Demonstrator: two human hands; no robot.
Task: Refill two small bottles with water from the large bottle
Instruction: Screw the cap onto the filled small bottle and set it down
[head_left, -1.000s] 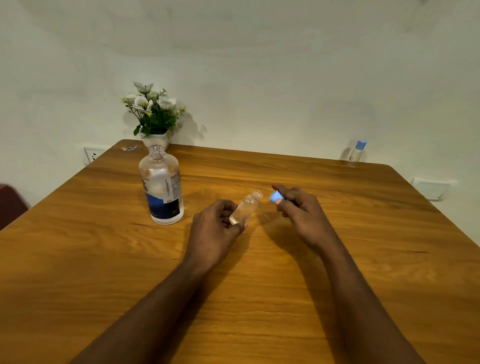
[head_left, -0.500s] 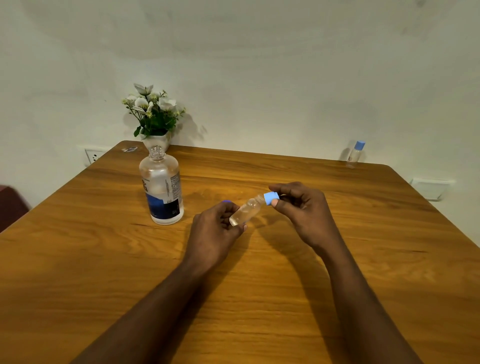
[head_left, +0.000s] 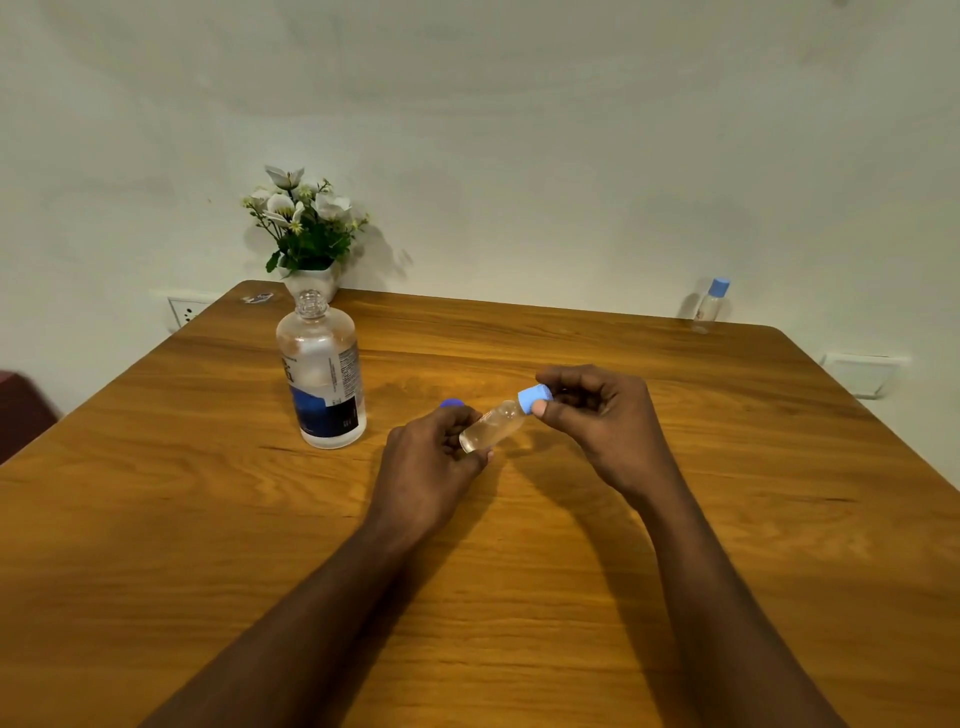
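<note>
Small bottle (head_left: 491, 428): clear, water inside, tilted above the surface (head_left: 208, 519), middle.
Left grip (head_left: 431, 457): grasping its base.
Right grip (head_left: 602, 415): pinching the light blue cap (head_left: 534, 399) at its neck.
Large bottle (head_left: 324, 374): upright, uncapped, left of the grips.
Dark blue cap (head_left: 451, 403): just behind left grip.
Second small bottle (head_left: 709, 306): capped, by the far right corner.
Flower vase (head_left: 306, 234): far left edge, behind the large bottle.

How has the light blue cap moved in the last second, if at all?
Yes. The light blue cap moved left, toward the large bottle, onto the small bottle.
</note>
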